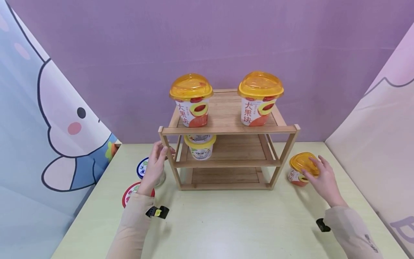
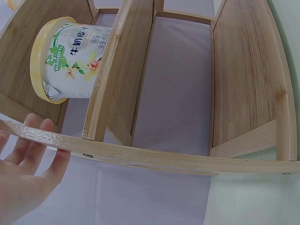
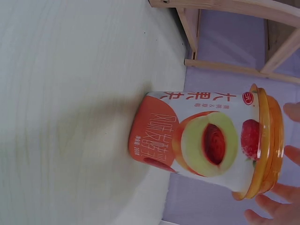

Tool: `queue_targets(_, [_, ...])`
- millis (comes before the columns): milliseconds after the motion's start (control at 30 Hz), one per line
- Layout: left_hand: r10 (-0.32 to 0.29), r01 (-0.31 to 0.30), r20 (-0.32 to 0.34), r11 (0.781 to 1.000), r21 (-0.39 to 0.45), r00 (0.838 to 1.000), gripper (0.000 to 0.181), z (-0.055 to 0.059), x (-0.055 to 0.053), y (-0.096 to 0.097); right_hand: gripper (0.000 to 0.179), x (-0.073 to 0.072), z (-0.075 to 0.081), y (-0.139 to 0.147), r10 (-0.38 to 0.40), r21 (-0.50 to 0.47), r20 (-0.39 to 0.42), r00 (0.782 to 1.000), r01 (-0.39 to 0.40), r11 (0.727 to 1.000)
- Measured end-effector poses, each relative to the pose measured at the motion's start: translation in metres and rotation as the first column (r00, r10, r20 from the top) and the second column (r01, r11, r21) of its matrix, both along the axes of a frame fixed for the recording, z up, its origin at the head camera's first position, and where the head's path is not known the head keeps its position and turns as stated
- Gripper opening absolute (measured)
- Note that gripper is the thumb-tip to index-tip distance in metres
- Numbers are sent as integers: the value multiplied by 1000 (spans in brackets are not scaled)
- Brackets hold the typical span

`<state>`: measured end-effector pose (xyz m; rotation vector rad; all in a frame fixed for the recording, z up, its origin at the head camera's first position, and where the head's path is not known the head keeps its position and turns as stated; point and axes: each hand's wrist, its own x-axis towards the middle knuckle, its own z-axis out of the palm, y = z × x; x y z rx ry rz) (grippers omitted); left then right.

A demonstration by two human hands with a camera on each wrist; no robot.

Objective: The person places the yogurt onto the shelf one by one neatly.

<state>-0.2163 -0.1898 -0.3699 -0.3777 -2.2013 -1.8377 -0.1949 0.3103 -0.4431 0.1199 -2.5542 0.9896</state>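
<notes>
My right hand (image 1: 325, 180) holds a yogurt cup (image 3: 201, 136) by its orange domed lid (image 1: 305, 163). Thumb and fingers spread around the lid, and the cup's base is close over the table right of the shelf. On the far side, my left hand (image 1: 156, 163) is at the front left post of the wooden shelf (image 1: 226, 163). In the left wrist view its loose fingers (image 2: 28, 154) pass behind the post, near a white tub with a yellow rim (image 2: 77, 61). Two matching yogurt cups, a left one (image 1: 194, 104) and a right one (image 1: 258, 104), stand on the top tier.
Stacked yellow-rimmed tubs (image 1: 200, 149) sit at the left of the middle tier. Beside the left arm are a blue-lidded tub (image 1: 141, 168) and a red-lidded tub (image 1: 130, 192), partly hidden. A purple cloth (image 1: 223, 43) hangs behind the shelf.
</notes>
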Motion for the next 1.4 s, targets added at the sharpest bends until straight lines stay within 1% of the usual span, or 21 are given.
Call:
queue_targets(133, [3,-3,-1,1000,-5,1000,34,0,0,0,66,-2,-2,4,-8,-68,94,996,14,998])
queue_targets(267, [2,-2,-2,1000,-14,1000,34,-1,0,0,77,-6,-5,7,-5,-117,185,983,27,993])
queue_targets(367, [2,-2,4,1000,-18,1000,33,0,0,0,82,-8,-6,7,-4,-125,218,976,32,992])
queue_targets(500, [5,-5,15,1000,-17,1000,30,1,1,0,86,-12,-7,5,-2,-118,226,974,30,993])
queue_targets(600, [9,-9,29,1000,-19,1000,28,3,2,0,87,-14,-7,4,-4,-106,223,975,28,994])
queue_targets(700, [9,-9,38,1000,-18,999,28,9,6,2,85,-15,-8,4,-6,-93,221,975,27,995])
queue_targets(833, [6,-5,30,1000,-11,1000,29,18,13,7,82,-17,-10,5,-3,-91,219,976,24,996])
queue_targets(933, [1,-1,24,1000,-9,1000,29,21,15,8,81,-17,-11,4,-2,-93,215,977,22,995])
queue_targets(1067, [-4,5,26,1000,-6,1000,29,20,15,7,80,-17,-12,4,-7,-90,208,978,27,996])
queue_targets(1200, [2,-2,30,1000,-9,1000,29,20,15,7,79,-17,-13,4,-16,-91,209,978,36,995])
queue_targets(1300, [8,-8,35,1000,-13,999,29,20,15,8,80,-18,-14,4,-19,-112,221,975,44,993])
queue_targets(1333, [8,-8,37,1000,-13,999,29,19,14,7,80,-18,-14,4,-20,-119,225,974,48,992])
queue_targets(1400, [6,-6,33,1000,-16,999,30,14,10,5,80,-18,-14,4,-25,-133,231,973,57,989])
